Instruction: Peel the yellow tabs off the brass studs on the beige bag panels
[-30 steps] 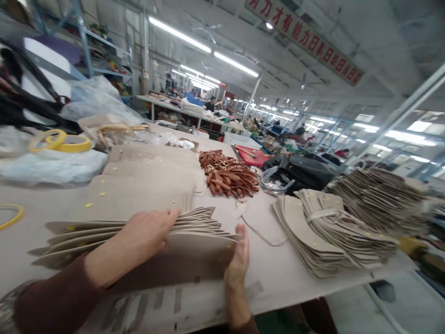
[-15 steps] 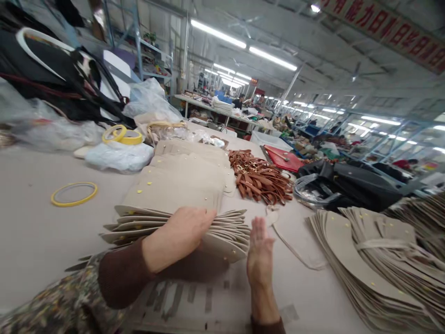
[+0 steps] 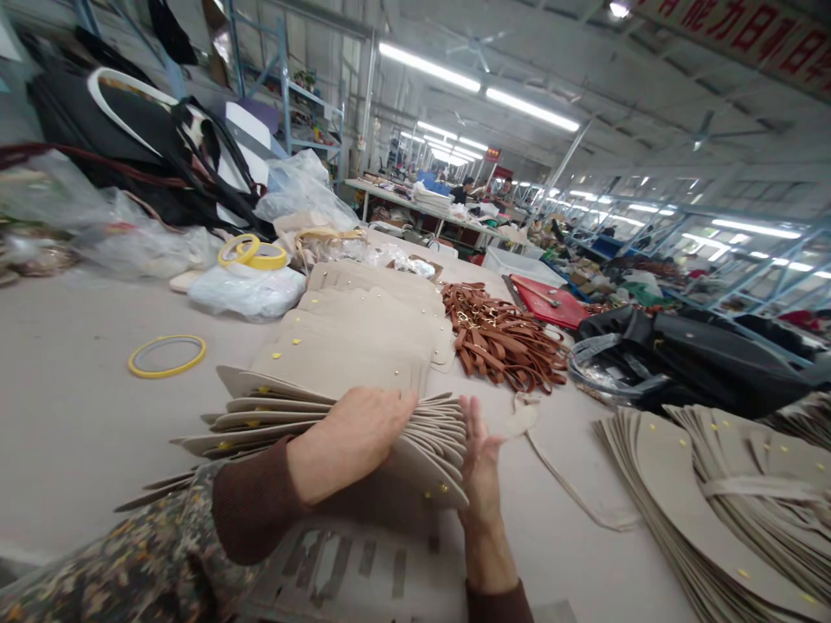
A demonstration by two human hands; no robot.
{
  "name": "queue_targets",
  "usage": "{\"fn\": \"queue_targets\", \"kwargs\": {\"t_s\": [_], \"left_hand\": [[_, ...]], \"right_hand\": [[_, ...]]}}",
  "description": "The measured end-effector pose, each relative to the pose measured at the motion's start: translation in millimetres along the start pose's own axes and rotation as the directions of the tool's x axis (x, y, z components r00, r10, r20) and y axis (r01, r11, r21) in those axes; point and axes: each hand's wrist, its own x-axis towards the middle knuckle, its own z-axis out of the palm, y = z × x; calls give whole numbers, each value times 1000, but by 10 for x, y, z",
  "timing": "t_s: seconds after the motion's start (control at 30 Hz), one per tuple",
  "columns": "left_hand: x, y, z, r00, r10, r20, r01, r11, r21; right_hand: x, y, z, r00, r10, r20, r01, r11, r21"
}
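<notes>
In the head view, our left hand (image 3: 351, 437) clasped the stack (image 3: 432, 472) at the near side of the table (image 3: 84, 415); our right hand (image 3: 480, 467), fingers extended, met its right edge. We saw one bundle (image 3: 707, 528) banded; the stack was fanned, not yet banded.

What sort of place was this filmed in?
Probably a workshop making bags or similar goods: the hands are on a fanned stack of beige panels, a heap of brown straps with metal fittings lies beyond, and people sit at a cluttered worktable in the long hall behind.
</notes>
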Motion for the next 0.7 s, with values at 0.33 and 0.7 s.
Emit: {"fn": "queue_targets", "kwargs": {"t_s": [0.33, 0.7], "left_hand": [[16, -70, 22, 996, 48, -69, -49, 999, -8], [-24, -59, -19, 971, 170, -167, -169, 985, 20]], "right_hand": [[-404, -194, -105, 918, -346, -192, 315, 933, -174], [-218, -298, 196, 906, -375, 195, 404, 634, -659]]}}
